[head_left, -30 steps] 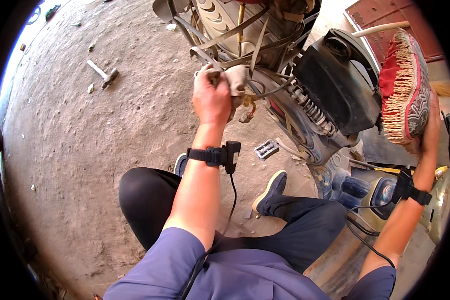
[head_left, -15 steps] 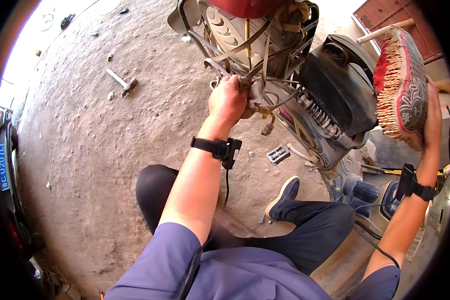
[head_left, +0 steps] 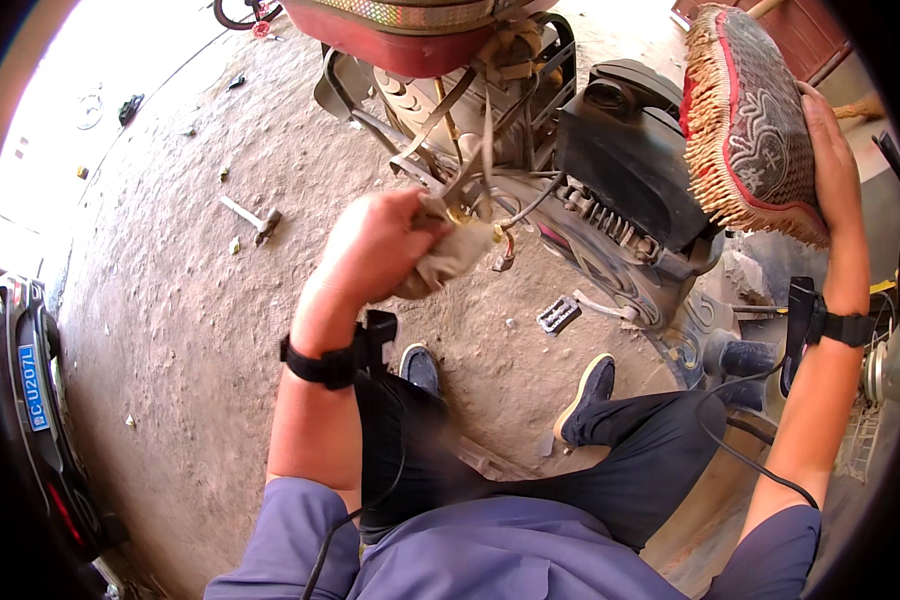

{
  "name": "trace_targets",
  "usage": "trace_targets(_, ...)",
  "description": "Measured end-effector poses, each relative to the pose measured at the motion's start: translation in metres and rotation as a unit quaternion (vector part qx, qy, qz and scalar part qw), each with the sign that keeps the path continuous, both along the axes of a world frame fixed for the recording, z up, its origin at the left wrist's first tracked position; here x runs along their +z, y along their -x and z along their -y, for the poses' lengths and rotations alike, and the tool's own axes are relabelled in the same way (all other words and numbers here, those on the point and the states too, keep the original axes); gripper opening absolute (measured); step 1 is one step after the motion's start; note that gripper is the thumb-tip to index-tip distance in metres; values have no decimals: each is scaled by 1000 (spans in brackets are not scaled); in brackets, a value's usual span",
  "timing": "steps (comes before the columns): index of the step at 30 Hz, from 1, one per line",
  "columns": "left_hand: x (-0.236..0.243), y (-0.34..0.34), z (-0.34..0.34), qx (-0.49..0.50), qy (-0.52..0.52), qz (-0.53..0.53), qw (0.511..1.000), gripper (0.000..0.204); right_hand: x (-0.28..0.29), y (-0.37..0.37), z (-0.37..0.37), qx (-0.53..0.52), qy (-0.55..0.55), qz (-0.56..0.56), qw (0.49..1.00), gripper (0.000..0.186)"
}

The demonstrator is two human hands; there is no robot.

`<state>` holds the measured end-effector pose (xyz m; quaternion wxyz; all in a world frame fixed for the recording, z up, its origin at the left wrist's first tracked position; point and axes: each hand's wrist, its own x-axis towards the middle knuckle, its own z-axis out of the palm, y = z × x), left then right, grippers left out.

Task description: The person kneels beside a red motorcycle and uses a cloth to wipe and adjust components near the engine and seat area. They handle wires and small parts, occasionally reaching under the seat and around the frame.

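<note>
1. The left hand has its fingers closed on a crumpled grey-beige cloth, which bulges out to their right.
2. The right hand lies with its fingers stretched out along the outer side of a fringed seat, tilted up on edge; its thumb I can't make out.
3. Just right of the left fingers, past the cloth, dangles a small wire connector.
4. Between the two hands sit a coil spring and a black housing of the scooter.
5. Ahead of the left fingers is a red box.
6. Nearer the body, to the left fingers' right, a pedal lies on the dirt.
7. Well left of those fingers lies a hammer; much farther out stands a dark car.
</note>
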<state>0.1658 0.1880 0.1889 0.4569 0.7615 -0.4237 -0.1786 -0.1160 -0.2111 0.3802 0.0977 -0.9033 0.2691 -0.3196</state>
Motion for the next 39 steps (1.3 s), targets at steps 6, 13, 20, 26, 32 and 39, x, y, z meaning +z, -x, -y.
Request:
trace_targets(6,8,29,43,8,-90,81,993,21,1,4,2,8,45,-13,999,50)
trace_targets(13,16,-19,126,250,84,65,963,39,2,1,-8,-6,41,-14,999,52)
trace_targets(20,-4,-20,181,259,258,-147,919,45,1,1,-13,-14,75,-16,997,51)
trace_targets(26,11,-20,158,132,272,-244,921,33,3,2,-13,-19,80,-22,996,50)
trace_targets(32,42,7,125,86,234,-195,949,20,-1,1,-12,-12,82,-11,996,49)
trace_targets(39,13,38,137,107,149,44,982,21,-1,-1,-11,-21,82,-15,996,47)
